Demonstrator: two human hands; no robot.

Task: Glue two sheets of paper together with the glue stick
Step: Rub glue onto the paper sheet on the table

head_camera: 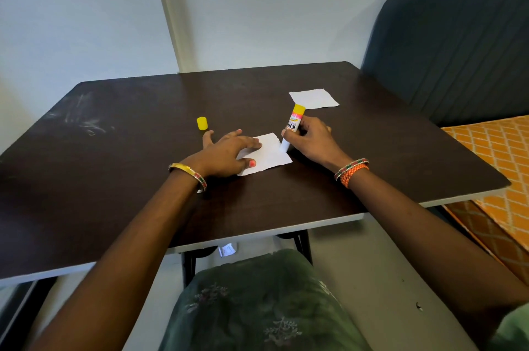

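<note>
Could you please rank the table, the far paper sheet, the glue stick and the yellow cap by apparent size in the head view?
1. table
2. far paper sheet
3. glue stick, partly hidden by the right hand
4. yellow cap

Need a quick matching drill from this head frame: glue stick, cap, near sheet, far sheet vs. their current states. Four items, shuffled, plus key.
Column 1
1. glue stick
2. yellow cap
3. near sheet
4. far sheet

Column 2
A. lies untouched toward the back right of the table
B. held down flat by the left hand
C. gripped by the right hand, tip down on paper
D. stands alone on the table, beyond the left hand

Pairs: 1-C, 2-D, 3-B, 4-A
</note>
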